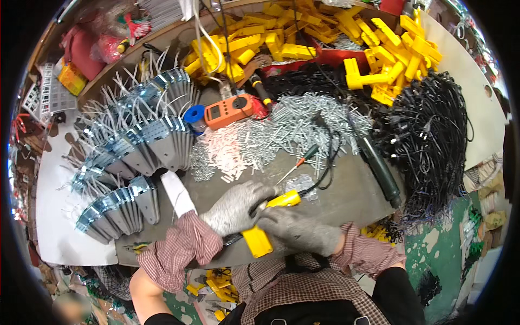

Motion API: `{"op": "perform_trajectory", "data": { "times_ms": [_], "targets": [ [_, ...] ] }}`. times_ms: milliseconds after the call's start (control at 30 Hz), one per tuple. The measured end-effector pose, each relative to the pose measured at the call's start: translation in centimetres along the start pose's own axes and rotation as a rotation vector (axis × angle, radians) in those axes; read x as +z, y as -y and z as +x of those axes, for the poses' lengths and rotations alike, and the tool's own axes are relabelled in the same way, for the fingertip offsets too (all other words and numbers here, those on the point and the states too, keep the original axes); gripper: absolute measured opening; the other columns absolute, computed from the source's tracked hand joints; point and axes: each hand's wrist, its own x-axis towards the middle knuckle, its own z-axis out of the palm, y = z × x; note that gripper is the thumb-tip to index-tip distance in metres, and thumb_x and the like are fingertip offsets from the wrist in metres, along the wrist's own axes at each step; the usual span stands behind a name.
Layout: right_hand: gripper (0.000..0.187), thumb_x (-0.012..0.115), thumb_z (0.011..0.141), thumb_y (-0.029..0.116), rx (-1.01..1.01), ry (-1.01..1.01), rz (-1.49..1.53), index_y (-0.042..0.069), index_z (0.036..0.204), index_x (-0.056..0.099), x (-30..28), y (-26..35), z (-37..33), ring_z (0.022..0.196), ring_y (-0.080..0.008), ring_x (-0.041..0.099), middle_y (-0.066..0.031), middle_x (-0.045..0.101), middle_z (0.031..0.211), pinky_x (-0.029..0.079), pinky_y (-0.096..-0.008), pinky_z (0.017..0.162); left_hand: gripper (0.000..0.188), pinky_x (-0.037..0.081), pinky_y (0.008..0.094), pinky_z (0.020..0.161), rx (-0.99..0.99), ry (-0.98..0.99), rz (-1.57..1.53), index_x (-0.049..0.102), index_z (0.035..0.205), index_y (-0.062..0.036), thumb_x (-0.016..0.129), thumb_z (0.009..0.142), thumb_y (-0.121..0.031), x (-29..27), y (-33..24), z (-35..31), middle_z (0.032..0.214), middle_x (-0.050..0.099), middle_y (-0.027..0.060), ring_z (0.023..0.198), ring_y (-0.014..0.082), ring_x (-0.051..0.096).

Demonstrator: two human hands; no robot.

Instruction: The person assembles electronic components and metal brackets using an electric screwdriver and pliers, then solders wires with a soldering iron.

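Both my hands wear grey work gloves and meet over the near part of the grey bench. My left hand (pixel 238 206) is closed at the fingertips on a yellow plastic housing (pixel 257 242). From the other side, my right hand (pixel 300 230) grips the same housing; its middle is hidden under the gloves. One yellow end (pixel 286 199) sticks out beyond the fingers, and a black cord (pixel 326 176) runs away from it. Just past the hands lie a screwdriver (pixel 299 162) with a green and red handle and some small clear plastic pieces (pixel 303 186).
Grey metal brackets with white wires (pixel 162 146) stand in rows at left. Screws (pixel 309 119), pink sleeves (pixel 225 151) and an orange meter (pixel 228 111) lie ahead. Yellow housings (pixel 390 59) pile up behind, black cords (pixel 428 141) at right beside a dark electric screwdriver (pixel 379 170).
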Motion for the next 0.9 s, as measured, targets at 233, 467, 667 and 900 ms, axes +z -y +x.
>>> {"op": "perform_trajectory", "data": {
  "times_ms": [233,467,667,900],
  "targets": [
    [0.046,0.071,0.084,0.018,0.722,-0.601,-0.428,0.008,0.125,0.055,-7.7,-4.7,-9.1,0.103,-0.0327,0.058,-0.0165,0.057,0.109,0.049,-0.0415,0.087,0.033,0.047,0.0419,0.074,0.081,-0.05,0.286,0.063,0.094,-0.0041,0.068,0.069,-0.026,0.2,-0.9,-1.3,0.092,0.06,0.0142,0.086,0.0325,0.058],
    [0.062,0.068,0.086,0.018,0.801,-0.557,-0.199,0.006,0.142,0.042,-12.9,-7.9,-13.6,0.102,-0.028,0.06,-0.0144,0.06,0.114,0.049,-0.0371,0.086,0.042,0.048,0.0437,0.075,-0.003,-0.193,0.317,0.063,0.1,-0.0041,0.071,0.077,-0.038,1.4,-2.0,-2.8,0.105,0.058,0.013,0.094,0.0334,0.057],
    [0.073,0.075,0.075,0.046,-0.147,-0.787,1.32,0.012,0.13,0.04,-8.4,-2.2,-1.4,0.07,-0.0164,0.054,-0.0011,0.05,0.085,0.05,-0.0371,0.073,0.058,0.049,0.0438,0.08,-0.174,-0.183,0.215,0.054,0.129,-0.0089,0.06,0.073,-0.019,3.4,-3.0,-1.4,0.11,0.057,0.0149,0.095,0.0309,0.059],
    [0.061,0.072,0.078,0.055,-0.172,-0.496,1.197,0.007,0.102,0.044,-5.3,-2.8,3.9,0.047,-0.0139,0.051,-0.0038,0.055,0.066,0.046,-0.0288,0.043,0.055,0.049,0.0438,0.089,-0.256,-0.017,0.177,0.05,0.133,-0.0064,0.062,0.086,-0.031,4.3,-2.7,0.7,0.118,0.057,0.0172,0.105,0.0333,0.059]
  ]
}}
